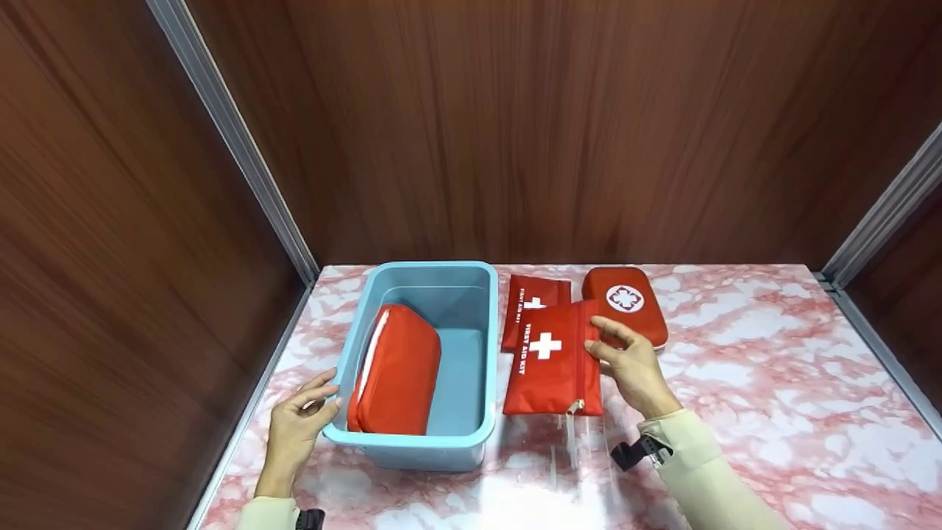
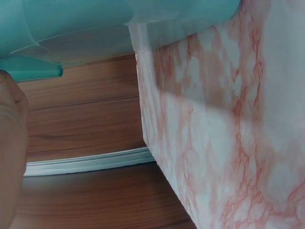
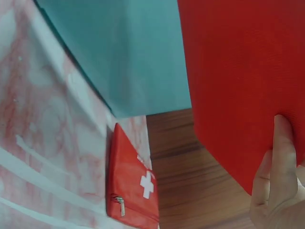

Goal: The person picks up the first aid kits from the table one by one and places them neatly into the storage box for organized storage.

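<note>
My right hand [image 1: 631,368] pinches the right edge of a flat red first aid pouch [image 1: 548,379], marked with a white cross and a zipper. The pouch is raised; in the right wrist view its plain red back [image 3: 238,71] shows with fingers pressed against it. My left hand [image 1: 294,423] grips the left rim of a light blue plastic bin [image 1: 489,368], its fingertips and thumb at the lip. Inside the bin, a thicker red case [image 1: 401,375] leans against the left wall. The left wrist view shows only part of this hand [image 2: 9,124] beside the rim.
A second red first aid pouch [image 1: 515,294] lies on the marbled table [image 1: 765,368], partly covered by the raised one in the head view. Behind my right hand is a red hard-looking case [image 1: 647,320] with a white round emblem. Brown wooden panels [image 1: 515,132] enclose the table.
</note>
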`<state>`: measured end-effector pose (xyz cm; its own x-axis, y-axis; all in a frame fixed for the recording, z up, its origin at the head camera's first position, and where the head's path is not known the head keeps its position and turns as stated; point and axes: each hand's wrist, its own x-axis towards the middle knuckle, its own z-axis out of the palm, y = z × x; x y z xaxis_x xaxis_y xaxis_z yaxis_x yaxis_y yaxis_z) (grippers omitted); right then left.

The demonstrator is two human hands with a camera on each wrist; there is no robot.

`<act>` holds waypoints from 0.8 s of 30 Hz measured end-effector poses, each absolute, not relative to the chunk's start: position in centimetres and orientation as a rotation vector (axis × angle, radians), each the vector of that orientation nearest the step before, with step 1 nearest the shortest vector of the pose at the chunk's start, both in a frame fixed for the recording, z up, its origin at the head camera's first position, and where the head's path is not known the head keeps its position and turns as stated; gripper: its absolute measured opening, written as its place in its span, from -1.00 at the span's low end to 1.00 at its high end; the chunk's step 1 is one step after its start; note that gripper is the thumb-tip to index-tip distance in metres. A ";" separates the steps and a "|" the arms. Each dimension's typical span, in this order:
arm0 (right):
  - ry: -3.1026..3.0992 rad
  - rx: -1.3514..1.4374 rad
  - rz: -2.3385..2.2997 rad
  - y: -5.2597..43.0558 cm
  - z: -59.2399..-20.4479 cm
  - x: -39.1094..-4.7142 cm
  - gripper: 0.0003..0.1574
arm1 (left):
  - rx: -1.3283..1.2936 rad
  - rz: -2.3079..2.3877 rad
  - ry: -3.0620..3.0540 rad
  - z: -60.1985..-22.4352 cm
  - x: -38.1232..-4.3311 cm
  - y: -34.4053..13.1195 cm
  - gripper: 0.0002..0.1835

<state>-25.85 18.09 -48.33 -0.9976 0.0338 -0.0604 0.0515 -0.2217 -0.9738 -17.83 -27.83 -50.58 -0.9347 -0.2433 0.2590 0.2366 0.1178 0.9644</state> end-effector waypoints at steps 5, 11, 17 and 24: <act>1.943 0.099 -2.448 18.2 -47.7 -26.0 -0.34 | -0.017 -1.889 -2.016 -50.6 -17.9 -27.8 -0.78; 1.882 0.083 -2.488 18.3 -47.2 -25.9 -0.36 | -0.058 -1.941 -1.981 -50.9 -17.7 -27.6 -0.76; 1.851 0.039 -2.512 18.2 -46.6 -25.8 -0.35 | -0.068 -1.941 -2.006 -50.8 -17.7 -27.7 -0.73; 1.849 0.026 -2.495 18.0 -45.9 -25.7 -0.33 | -0.069 -1.948 -2.005 -50.8 -17.8 -27.7 -0.65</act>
<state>-25.72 18.00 -45.91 -0.9992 -0.0192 -0.0350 0.0391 -0.2908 -0.9560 -17.82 -27.75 -50.81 -0.9398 -0.2013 0.2760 0.2702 0.0566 0.9612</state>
